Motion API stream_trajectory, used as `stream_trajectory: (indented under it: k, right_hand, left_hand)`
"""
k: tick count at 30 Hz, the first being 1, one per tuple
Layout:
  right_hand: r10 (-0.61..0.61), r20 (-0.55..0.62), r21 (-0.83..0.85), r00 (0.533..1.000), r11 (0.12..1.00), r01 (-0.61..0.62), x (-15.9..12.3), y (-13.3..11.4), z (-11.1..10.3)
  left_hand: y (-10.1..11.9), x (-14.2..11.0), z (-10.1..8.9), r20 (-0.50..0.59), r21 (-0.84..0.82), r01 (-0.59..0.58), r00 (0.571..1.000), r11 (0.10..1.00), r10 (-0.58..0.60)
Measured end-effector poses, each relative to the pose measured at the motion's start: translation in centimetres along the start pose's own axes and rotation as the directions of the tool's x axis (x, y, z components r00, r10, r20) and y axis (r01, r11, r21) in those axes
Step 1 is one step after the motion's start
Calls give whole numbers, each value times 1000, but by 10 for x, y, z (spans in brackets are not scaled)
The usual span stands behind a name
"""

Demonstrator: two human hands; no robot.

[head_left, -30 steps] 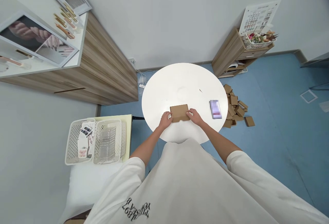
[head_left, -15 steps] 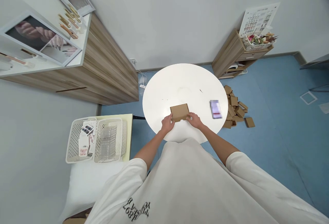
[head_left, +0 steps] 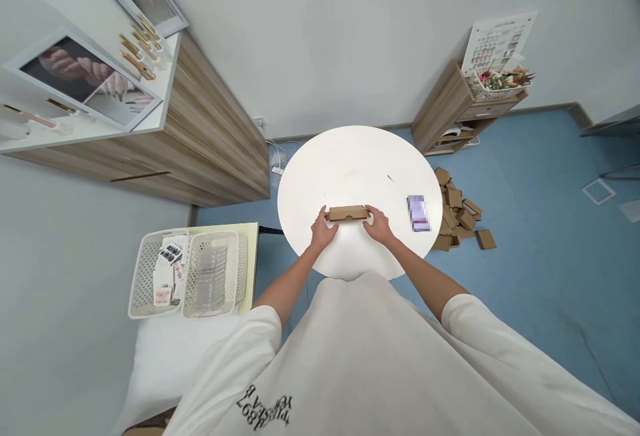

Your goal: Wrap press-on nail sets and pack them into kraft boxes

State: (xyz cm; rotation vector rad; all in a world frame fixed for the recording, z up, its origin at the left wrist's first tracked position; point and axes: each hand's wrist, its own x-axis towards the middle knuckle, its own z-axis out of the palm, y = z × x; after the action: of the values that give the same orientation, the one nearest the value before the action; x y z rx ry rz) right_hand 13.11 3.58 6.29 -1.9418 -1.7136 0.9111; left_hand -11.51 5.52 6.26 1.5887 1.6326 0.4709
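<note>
Small kraft cardboard box [head_left: 349,213] pinched at its two short ends between left hand [head_left: 323,231] and right hand [head_left: 379,226], just above the near edge of a round white table [head_left: 353,169]. Blurred flat packet [head_left: 419,213] on the tabletop to the right; heap of kraft boxes [head_left: 454,209] on the blue floor beyond. Box nearly edge-on, a thin brown strip.

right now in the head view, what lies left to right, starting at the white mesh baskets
white plastic mesh baskets, left hand, flat brown cardboard box, right hand, blurred purple-and-white flat object, heap of brown cardboard boxes, lone brown cardboard box
</note>
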Motion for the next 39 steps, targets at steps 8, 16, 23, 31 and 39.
stream_trajectory:
  k: [8, 16, 23, 31, 39]
  right_hand:
    - [6, -49, 104, 999, 995, -1, 24, 0, 3]
    - [-40, -72, 45, 997, 998, 44, 27, 3, 0]
    - [-92, -18, -45, 996, 995, 91, 27, 7, -7]
    - [-71, 11, -115, 997, 991, 72, 28, 7, -8]
    - [-104, 162, -391, 981, 906, 161, 12, 10, 6]
  left_hand:
    - [0, 31, 4, -82, 94, -12, 996, 995, 20]
    - [-5, 45, 10, -90, 79, -104, 990, 991, 111]
    - [-10, 47, 11, -71, 103, -189, 978, 977, 196]
    - [-7, 46, 7, -34, 182, -219, 973, 959, 229]
    - [-11, 19, 11, 147, 457, -320, 947, 830, 284]
